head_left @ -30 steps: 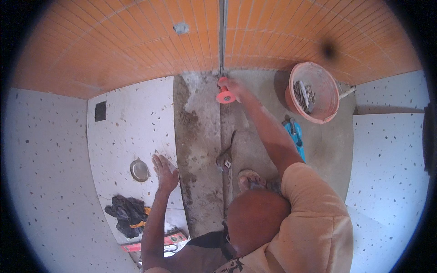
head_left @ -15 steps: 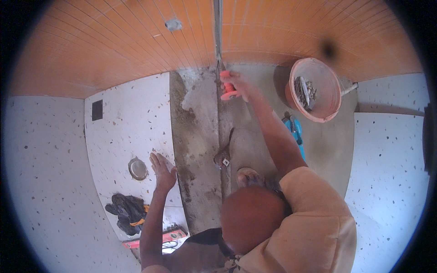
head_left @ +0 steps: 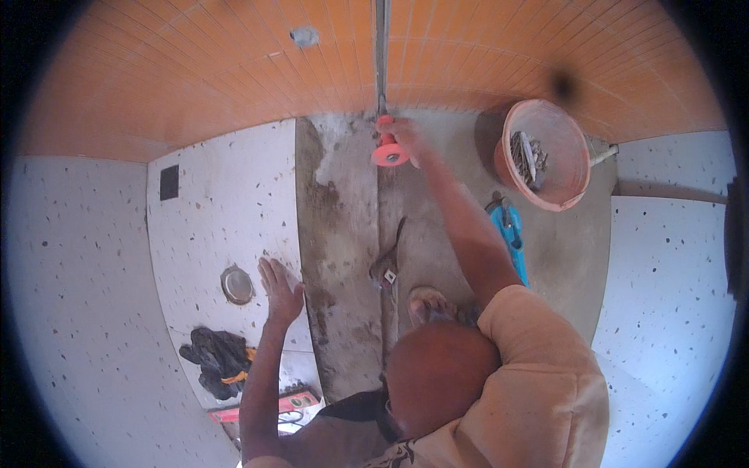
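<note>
My right hand (head_left: 406,136) is closed around the red grip of a chisel (head_left: 391,154) with a round red guard. A metal end shows in the middle of the guard. The chisel is at the foot of the orange wall, where a narrow vertical groove (head_left: 381,54) meets the floor; its tip is hidden. My left hand (head_left: 281,292) lies open on the white speckled slab (head_left: 226,203), fingers stretched out, beside a round metal drain cover (head_left: 237,285). On the rough concrete between my arms lies a small dark tool (head_left: 382,273) with a pale square on it.
A pinkish bucket (head_left: 573,183) holding debris stands at the right, by the orange wall (head_left: 468,54). Near it a blue tool (head_left: 510,234) lies beside my right forearm. Crumpled black material (head_left: 217,363) and a red bar-like tool (head_left: 300,402) lie at the lower left. A bare foot (head_left: 427,304) rests on the floor.
The chisel has tilted, so its round guard faces up more fully, and my right hand has turned with it. My left hand stays on the slab. The whole view has shifted slightly.
</note>
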The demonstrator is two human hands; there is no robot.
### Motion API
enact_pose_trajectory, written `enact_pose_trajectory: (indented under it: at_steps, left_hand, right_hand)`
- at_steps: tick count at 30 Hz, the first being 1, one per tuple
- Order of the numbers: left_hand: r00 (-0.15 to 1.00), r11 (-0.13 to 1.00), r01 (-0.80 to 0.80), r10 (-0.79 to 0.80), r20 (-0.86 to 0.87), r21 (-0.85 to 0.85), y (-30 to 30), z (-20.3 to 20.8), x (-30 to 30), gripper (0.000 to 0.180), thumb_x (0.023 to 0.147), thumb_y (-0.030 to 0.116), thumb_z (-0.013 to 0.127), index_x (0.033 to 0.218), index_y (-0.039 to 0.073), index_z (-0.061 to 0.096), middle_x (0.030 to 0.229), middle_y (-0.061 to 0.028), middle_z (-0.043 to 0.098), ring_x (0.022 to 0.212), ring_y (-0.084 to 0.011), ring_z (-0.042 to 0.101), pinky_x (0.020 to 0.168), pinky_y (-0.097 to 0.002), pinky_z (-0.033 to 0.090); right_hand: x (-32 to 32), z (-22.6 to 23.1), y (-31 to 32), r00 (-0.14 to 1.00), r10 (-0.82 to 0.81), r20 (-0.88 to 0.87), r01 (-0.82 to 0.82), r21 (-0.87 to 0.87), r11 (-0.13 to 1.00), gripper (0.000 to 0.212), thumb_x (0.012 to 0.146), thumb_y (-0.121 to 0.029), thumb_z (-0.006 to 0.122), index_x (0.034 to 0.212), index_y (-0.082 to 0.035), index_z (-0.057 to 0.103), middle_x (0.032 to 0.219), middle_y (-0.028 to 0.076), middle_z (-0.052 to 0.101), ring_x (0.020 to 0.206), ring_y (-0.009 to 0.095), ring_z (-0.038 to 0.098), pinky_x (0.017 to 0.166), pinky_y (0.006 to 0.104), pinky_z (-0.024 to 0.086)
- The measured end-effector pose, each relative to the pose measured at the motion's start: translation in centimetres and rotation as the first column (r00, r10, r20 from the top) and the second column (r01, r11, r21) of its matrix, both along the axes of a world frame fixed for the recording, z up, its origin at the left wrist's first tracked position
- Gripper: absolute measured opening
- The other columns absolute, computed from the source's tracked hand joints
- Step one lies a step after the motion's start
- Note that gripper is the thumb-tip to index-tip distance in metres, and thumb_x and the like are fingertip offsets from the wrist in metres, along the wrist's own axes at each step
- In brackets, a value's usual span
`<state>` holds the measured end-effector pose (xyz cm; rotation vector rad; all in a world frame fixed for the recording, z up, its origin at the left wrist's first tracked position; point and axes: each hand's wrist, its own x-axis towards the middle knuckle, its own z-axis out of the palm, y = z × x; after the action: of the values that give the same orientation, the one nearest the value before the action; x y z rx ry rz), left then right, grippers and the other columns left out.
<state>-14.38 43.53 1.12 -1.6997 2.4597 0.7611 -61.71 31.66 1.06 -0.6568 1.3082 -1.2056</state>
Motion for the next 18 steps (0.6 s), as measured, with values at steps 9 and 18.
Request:
enact_pose_trajectory:
  at_steps: [9, 18]
  left_hand:
    - [0.999, 0.998, -0.029, 0.027, 0.034, 0.061, 0.4, 0.8, -0.5, 0.099, 0.085, 0.014, 0.072, 0.154, -0.008, 0.005, 0.159, -0.0354, -0.009, 0.147, -0.0553, -0.006, 0.117, -0.0667, 0.011]
    - [0.999, 0.998, -0.043, 0.042, 0.019, 0.034, 0.7, 1.0, 0.8, 0.097, 0.086, 0.014, 0.071, 0.154, -0.008, 0.005, 0.16, -0.0335, -0.008, 0.148, -0.0526, -0.006, 0.118, -0.0645, 0.01]
  right_hand:
    - [-0.3, -0.7, 1.4, 0.996, -0.007, 0.091, -0.01, 0.177, 0.984, 0.042, 0.089, -0.027, 0.071, 0.122, -0.004, 0.061, 0.091, 0.005, 0.064, 0.081, 0.017, 0.065, 0.075, 0.0364, 0.058]
    - [3.5, -0.1, 0.9, 0.918, -0.157, 0.364, 0.103, 0.164, 0.981, 0.031, 0.091, -0.023, 0.067, 0.114, -0.004, 0.059, 0.093, 0.008, 0.063, 0.084, 0.022, 0.066, 0.077, 0.0363, 0.055]
